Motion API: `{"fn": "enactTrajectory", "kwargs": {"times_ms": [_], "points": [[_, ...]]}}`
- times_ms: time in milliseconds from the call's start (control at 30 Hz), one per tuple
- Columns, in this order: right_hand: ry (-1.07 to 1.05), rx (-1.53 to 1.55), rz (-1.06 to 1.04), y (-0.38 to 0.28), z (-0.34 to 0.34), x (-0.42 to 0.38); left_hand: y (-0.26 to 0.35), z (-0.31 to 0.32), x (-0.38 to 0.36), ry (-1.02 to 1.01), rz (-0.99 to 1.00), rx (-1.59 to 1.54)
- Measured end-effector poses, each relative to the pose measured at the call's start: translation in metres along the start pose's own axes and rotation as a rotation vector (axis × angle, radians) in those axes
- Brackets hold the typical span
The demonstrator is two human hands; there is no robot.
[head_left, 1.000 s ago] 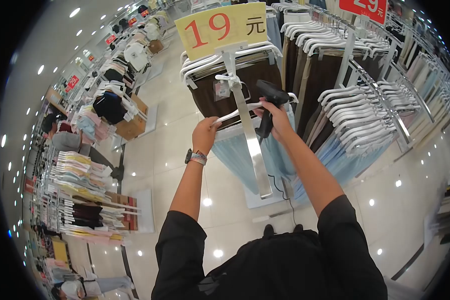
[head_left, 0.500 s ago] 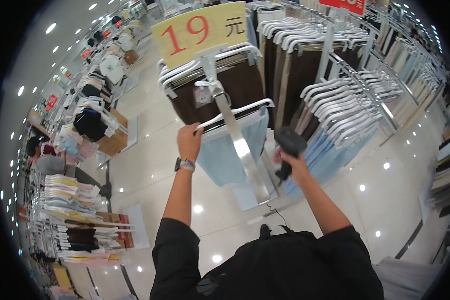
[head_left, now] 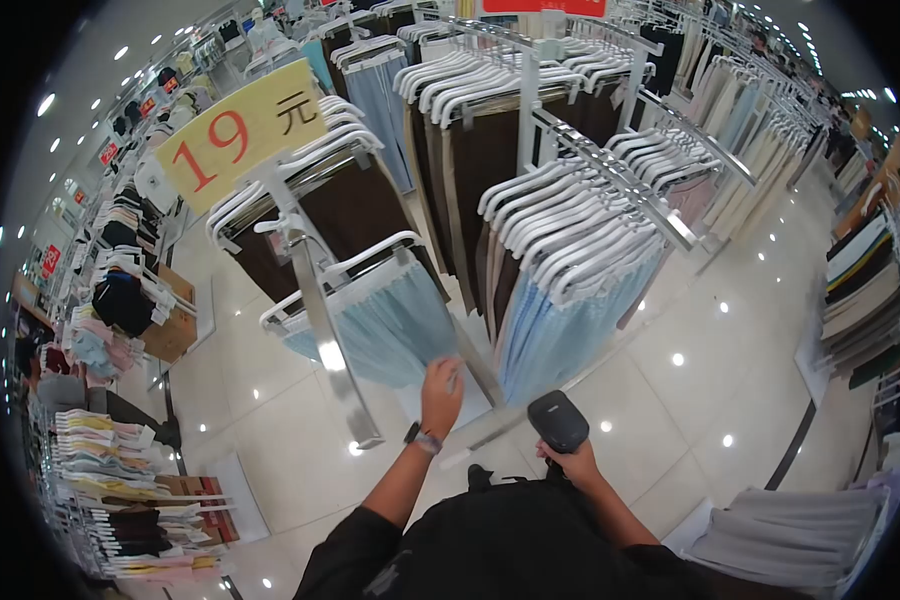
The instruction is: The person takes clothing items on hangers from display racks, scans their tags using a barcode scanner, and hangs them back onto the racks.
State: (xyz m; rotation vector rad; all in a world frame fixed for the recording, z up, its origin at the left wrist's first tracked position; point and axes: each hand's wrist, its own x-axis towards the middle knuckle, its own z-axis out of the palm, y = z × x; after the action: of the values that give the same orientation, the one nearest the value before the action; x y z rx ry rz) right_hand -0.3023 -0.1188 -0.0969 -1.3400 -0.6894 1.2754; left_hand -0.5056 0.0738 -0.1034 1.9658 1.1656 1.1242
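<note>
A black handheld scanner (head_left: 558, 421) is gripped in my right hand (head_left: 572, 462), low in front of my body. My left hand (head_left: 442, 396) is raised beside the lower right edge of light blue garments (head_left: 390, 320) on a white hanger (head_left: 370, 255). Its fingers look bent together; whether they pinch the fabric is too small to tell. The blue garments hang from a metal rack arm (head_left: 332, 345), with dark brown garments (head_left: 345, 205) behind them. A yellow price sign (head_left: 240, 135) reading 19 tops this rack.
Blue pants (head_left: 570, 320) hang on white hangers to the right, below a metal rail (head_left: 620, 180). Grey fabric (head_left: 790, 540) lies at the lower right. Racks of folded-looking clothes (head_left: 870, 300) line the right side. Someone's dark-clad leg (head_left: 135, 415) shows at the left.
The view has swung right, so the racks sit further left. My left hand has left the hanger's end and is lower, by the garments' edge. The scanner is lower, nearer my body.
</note>
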Motion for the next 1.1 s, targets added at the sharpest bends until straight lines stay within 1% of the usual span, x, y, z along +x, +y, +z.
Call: {"fn": "enactTrajectory", "kwargs": {"times_ms": [67,167,200,233,267,300,333,367,400,433,500,600,633,733,800,900,967,1000,1067,1100], "points": [[-0.040,-0.091,-0.082,-0.003,-0.016,0.006,0.051,0.027,0.042,0.002,0.147,0.033],[-0.058,-0.135,-0.119,-0.015,-0.053,0.006,0.125,0.062,0.097,0.020,0.378,0.084],[-0.073,-0.136,-0.120,-0.019,-0.067,0.003,0.142,0.076,0.111,0.011,0.415,0.104],[-0.045,-0.097,-0.114,-0.023,-0.082,-0.001,0.155,0.090,0.124,0.003,0.451,0.125],[-0.019,-0.057,-0.107,-0.026,-0.097,-0.004,0.164,0.105,0.136,0.013,0.443,0.138],[-0.035,-0.055,-0.103,-0.027,-0.114,-0.006,0.170,0.120,0.147,0.032,0.484,0.259],[0.007,-0.056,-0.077,-0.027,-0.133,-0.009,0.173,0.131,0.153,0.048,0.522,0.381],[0.050,-0.057,-0.053,-0.028,-0.151,-0.011,0.173,0.141,0.159,0.054,0.515,0.396],[0.069,-0.057,-0.072,-0.032,-0.167,-0.014,0.173,0.149,0.165,0.016,0.540,0.483],[0.117,-0.040,0.013,-0.041,-0.181,-0.019,0.174,0.158,0.170,-0.025,0.567,0.569],[0.165,0.063,-0.090,-0.041,-0.208,-0.022,0.176,0.168,0.175,-0.040,0.580,0.638],[0.247,0.129,-0.092,-0.047,-0.240,-0.029,0.184,0.178,0.182,-0.108,0.556,0.801],[0.291,0.172,-0.091,-0.049,-0.249,-0.031,0.185,0.182,0.187,-0.162,0.530,0.813],[0.344,0.189,-0.128,-0.047,-0.266,-0.037,0.199,0.185,0.190,-0.210,0.518,0.832],[0.374,0.191,-0.134,-0.042,-0.273,-0.040,0.215,0.186,0.188,-0.149,0.548,0.776],[0.391,0.182,-0.130,-0.042,-0.277,-0.045,0.240,0.191,0.174,-0.176,0.553,0.737],[0.387,0.194,-0.138,-0.048,-0.276,-0.046,0.251,0.192,0.161,-0.217,0.555,0.694],[0.400,0.190,-0.139,-0.051,-0.277,-0.046,0.256,0.193,0.154,-0.289,0.531,0.635],[0.265,0.263,-0.241,-0.059,-0.275,-0.046,0.257,0.198,0.140,-0.416,0.475,0.458],[0.276,0.256,-0.244,-0.066,-0.271,-0.046,0.258,0.199,0.134,-0.419,0.479,0.447]]}}
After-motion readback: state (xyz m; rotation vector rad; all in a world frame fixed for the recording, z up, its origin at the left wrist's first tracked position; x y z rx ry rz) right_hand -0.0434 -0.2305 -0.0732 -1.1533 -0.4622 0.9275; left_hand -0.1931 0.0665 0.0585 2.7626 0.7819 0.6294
